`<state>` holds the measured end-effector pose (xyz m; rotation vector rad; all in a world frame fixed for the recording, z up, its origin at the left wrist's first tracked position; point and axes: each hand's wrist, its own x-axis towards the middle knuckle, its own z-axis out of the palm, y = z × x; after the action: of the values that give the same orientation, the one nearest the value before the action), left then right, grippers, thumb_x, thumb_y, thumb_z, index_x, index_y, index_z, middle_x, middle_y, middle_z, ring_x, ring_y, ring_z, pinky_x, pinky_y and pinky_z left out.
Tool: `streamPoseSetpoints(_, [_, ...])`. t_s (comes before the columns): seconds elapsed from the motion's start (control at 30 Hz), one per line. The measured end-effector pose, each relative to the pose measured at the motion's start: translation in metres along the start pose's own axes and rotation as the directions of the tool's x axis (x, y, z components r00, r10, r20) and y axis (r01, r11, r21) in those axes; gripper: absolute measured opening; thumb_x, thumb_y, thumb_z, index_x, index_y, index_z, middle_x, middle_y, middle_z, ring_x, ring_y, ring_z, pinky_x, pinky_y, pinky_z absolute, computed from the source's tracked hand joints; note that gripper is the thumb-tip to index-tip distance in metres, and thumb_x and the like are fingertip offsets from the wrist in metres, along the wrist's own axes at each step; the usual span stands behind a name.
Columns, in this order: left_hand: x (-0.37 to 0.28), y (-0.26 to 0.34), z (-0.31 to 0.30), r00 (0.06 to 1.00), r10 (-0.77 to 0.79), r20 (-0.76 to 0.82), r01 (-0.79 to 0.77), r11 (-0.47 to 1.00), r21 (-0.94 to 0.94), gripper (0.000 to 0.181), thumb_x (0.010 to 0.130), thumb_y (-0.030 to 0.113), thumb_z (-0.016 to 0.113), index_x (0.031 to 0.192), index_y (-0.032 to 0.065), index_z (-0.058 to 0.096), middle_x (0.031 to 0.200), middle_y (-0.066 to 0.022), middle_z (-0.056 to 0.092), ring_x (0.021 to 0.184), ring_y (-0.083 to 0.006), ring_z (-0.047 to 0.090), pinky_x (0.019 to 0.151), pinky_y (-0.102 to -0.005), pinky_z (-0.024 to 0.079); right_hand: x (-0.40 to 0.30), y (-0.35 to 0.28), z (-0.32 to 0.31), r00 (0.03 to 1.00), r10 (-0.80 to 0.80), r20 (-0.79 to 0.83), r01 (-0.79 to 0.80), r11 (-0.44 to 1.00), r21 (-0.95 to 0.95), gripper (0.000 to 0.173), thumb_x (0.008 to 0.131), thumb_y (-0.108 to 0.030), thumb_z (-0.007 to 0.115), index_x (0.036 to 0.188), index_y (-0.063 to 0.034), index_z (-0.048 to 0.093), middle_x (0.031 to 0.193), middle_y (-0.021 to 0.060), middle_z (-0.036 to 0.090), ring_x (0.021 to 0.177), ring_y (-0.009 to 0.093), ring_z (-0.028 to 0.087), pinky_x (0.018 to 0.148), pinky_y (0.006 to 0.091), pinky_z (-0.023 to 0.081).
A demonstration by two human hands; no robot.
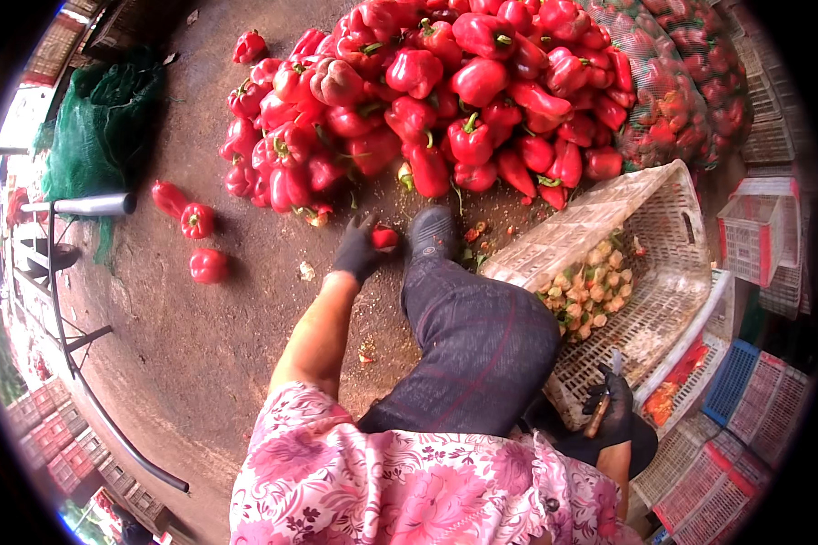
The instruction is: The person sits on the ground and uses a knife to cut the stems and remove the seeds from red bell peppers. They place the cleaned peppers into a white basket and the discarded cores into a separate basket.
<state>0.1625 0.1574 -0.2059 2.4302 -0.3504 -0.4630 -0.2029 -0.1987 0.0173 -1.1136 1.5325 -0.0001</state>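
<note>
My left hand (357,251), in a dark glove, grips a red bell pepper (384,238) low over the floor, just left of my shoe. The glove hides part of that pepper. In my right hand (615,407), also gloved, is a knife with a wooden handle (597,415); its short blade (616,362) points away from me. That hand is beside my thigh, at the near end of a tipped white plastic crate (668,272). Cut pepper cores with pale seeds (589,289) lie heaped inside the crate. Ahead spreads a large pile of red bell peppers (416,71).
Several loose peppers (208,266) lie on the floor at left, near a metal-tube frame (58,272) and green netting (99,129). Filled mesh sacks (661,88) stand at the far right. A white crate holding red pepper pieces (682,378) and stacked crates (743,388) line the right.
</note>
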Motion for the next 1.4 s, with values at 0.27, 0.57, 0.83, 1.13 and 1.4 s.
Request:
streamPoseSetpoints(0.27, [-0.008, -0.026, 0.016, 0.838, -0.546, 0.001, 0.491, 0.753, -0.437, 0.048, 0.073, 0.034, 0.078, 0.103, 0.0017, 0.059, 0.091, -0.0104, 0.066, 0.08, -0.0194, 0.063, 0.07, -0.0306, 0.051, 0.013, -0.003, 0.014, 0.998, -0.069, 0.002, 0.068, 0.994, 0.09, 0.032, 0.091, -0.031, 0.051, 0.113, -0.0081, 0.057, 0.065, 0.0056, 0.056, 0.044, 0.016, 0.051, 0.039, 0.0304, 0.045])
streamPoseSetpoints(0.57, [0.004, 0.151, -0.11, 0.994, 0.104, 0.043, 0.006, 0.338, -0.941, 0.035, 0.089, 0.033, 0.062, 0.109, 0.0041, 0.059, 0.096, -0.0016, 0.064, 0.085, -0.0108, 0.061, 0.074, -0.0261, 0.049, -0.028, -0.088, 0.084, 0.878, -0.316, 0.359, 0.292, 0.949, 0.119, 0.034, 0.094, -0.03, 0.053, 0.115, -0.0027, 0.058, 0.078, 0.0109, 0.064, 0.048, 0.013, 0.058, 0.044, 0.0266, 0.049])
streamPoseSetpoints(0.83, [-0.059, 0.359, -0.147, 0.871, 0.416, 0.26, 0.214, 0.154, -0.965, 0.048, 0.096, 0.035, 0.049, 0.13, 0.002, 0.043, 0.122, -0.0136, 0.056, 0.112, -0.0266, 0.056, 0.097, -0.0423, 0.046, -0.074, -0.132, 0.131, 0.441, -0.755, 0.485, 0.497, 0.656, 0.568, 0.078, 0.085, -0.036, 0.066, 0.145, -0.0082, 0.024, 0.127, 0.0109, 0.05, 0.087, 0.014, 0.052, 0.075, 0.0273, 0.042])
streamPoseSetpoints(1.13, [-0.127, 0.354, -0.046, 0.348, 0.937, -0.041, -0.937, 0.346, -0.052, 0.053, 0.089, 0.012, 0.054, 0.137, 0.0006, 0.035, 0.141, -0.0236, 0.035, 0.121, -0.0357, 0.048, 0.094, -0.0405, 0.046, -0.066, -0.1, 0.043, 0.637, -0.552, 0.538, 0.391, 0.833, 0.392, 0.055, 0.085, -0.042, 0.065, 0.122, -0.005, 0.046, 0.089, 0.0032, 0.059, 0.071, 0.01, 0.053, 0.061, 0.0252, 0.042])
streamPoseSetpoints(1.4, [-0.142, 0.303, 0.017, 0.928, 0.222, 0.3, 0.155, 0.503, -0.851, 0.045, 0.091, 0.039, 0.059, 0.118, 0.004, 0.049, 0.105, -0.0097, 0.059, 0.09, -0.0179, 0.059, 0.078, -0.029, 0.049, -0.025, -0.059, 0.09, 0.736, -0.446, 0.509, 0.31, 0.891, 0.332, 0.03, 0.093, -0.031, 0.049, 0.093, -0.0023, 0.057, 0.061, 0.0086, 0.058, 0.043, 0.016, 0.054, 0.036, 0.0309, 0.043])
